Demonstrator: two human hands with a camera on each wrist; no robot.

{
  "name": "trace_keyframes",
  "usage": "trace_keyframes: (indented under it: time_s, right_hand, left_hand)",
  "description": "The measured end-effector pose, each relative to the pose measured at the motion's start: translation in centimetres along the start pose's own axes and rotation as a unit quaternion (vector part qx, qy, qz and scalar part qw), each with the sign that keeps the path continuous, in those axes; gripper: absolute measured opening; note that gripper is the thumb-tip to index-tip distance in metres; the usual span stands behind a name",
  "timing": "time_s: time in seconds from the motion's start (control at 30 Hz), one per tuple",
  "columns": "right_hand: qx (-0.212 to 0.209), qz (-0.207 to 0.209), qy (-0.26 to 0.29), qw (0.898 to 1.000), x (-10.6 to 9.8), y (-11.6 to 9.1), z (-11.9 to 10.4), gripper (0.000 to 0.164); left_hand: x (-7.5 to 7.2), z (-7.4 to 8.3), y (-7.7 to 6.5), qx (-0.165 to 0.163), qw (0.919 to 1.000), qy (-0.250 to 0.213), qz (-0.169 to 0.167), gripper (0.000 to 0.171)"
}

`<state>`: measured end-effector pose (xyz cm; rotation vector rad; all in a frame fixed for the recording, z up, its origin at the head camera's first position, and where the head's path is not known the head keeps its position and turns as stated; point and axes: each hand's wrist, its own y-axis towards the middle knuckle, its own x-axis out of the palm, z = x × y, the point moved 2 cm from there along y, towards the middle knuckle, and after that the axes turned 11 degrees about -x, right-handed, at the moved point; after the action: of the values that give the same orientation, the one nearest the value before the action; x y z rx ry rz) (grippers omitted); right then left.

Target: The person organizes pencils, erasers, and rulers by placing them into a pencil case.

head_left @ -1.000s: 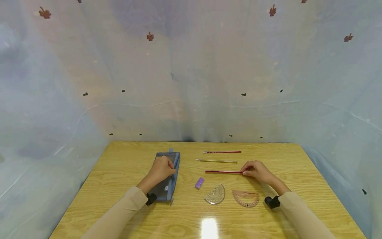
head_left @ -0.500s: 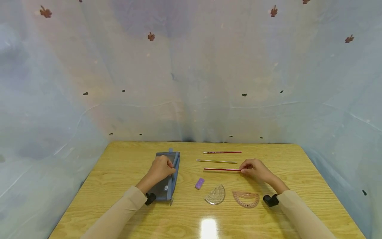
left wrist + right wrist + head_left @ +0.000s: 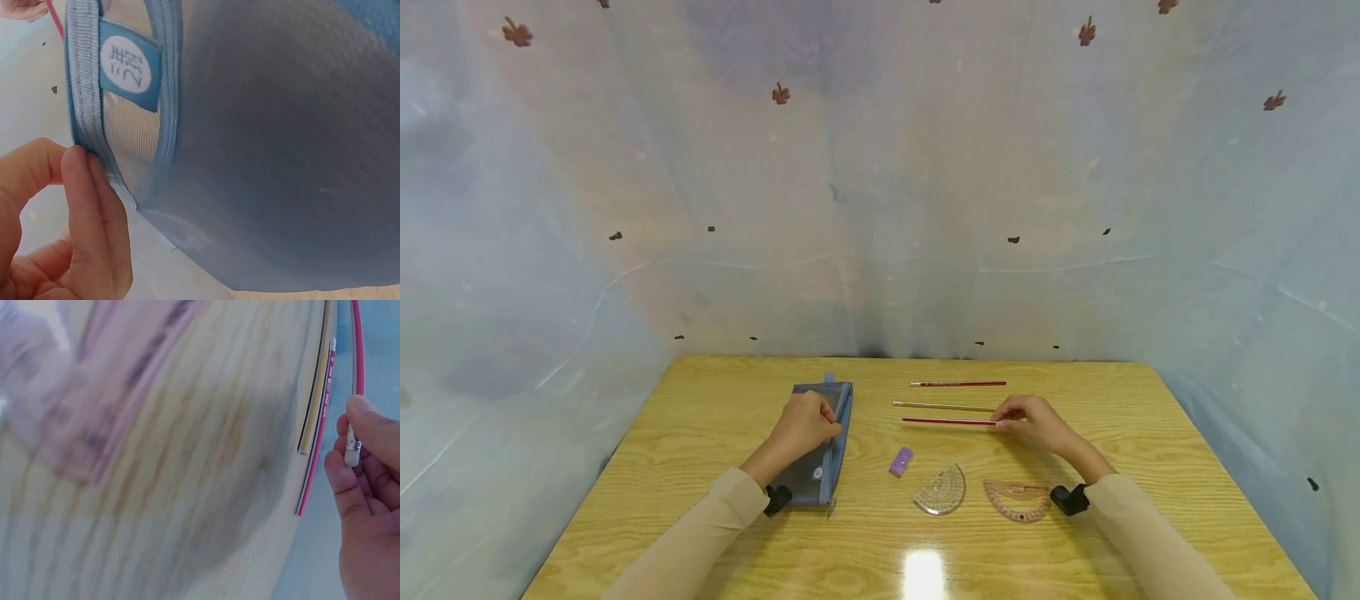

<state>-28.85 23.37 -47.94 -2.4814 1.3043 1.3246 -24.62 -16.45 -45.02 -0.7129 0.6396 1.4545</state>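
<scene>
A blue-grey mesh pencil pouch [image 3: 805, 483] lies on the left part of the table. My left hand [image 3: 801, 427] is over it and, in the left wrist view, pinches the zipper-side edge of the pouch [image 3: 269, 162] between thumb and fingers. My right hand [image 3: 1036, 425] pinches a red pencil [image 3: 947, 421] near its end, where the white eraser [image 3: 353, 456] shows in the right wrist view. The pencil points left, held just in front of a yellow pencil [image 3: 940, 406]. Behind that lies another red pencil [image 3: 958, 383].
A purple eraser [image 3: 901, 462] lies right of the pouch. Nearer the front are a clear protractor [image 3: 943, 492] and an orange-tinted protractor [image 3: 1017, 510]. The wooden table [image 3: 865, 550] ends at a pale curtain [image 3: 880, 208] behind it.
My right hand has lifted the red pencil and moved it slightly left and away from me, toward the yellow one. My left hand stays at the pouch.
</scene>
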Motion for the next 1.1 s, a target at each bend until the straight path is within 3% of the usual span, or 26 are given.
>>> trace_keyframes:
  time_s: [0.43,0.9,1.1]
  right_hand:
    - [-0.023,0.019,-0.012,0.999,0.8,1.4,-0.3,0.006]
    - [-0.01,0.01,-0.002,1.0,1.4,2.5,-0.5,0.009]
    - [-0.029,0.006,-0.007,1.0,1.9,3.3,-0.4,0.008]
  left_hand:
    - [0.0,0.1,0.1,0.005,1.0,-0.001,-0.004,0.023]
    - [-0.2,0.3,-0.1,0.011,0.9999,0.002,-0.005,0.023]
    - [-0.3,0.4,-0.2,0.008,0.9999,0.004,-0.006,0.022]
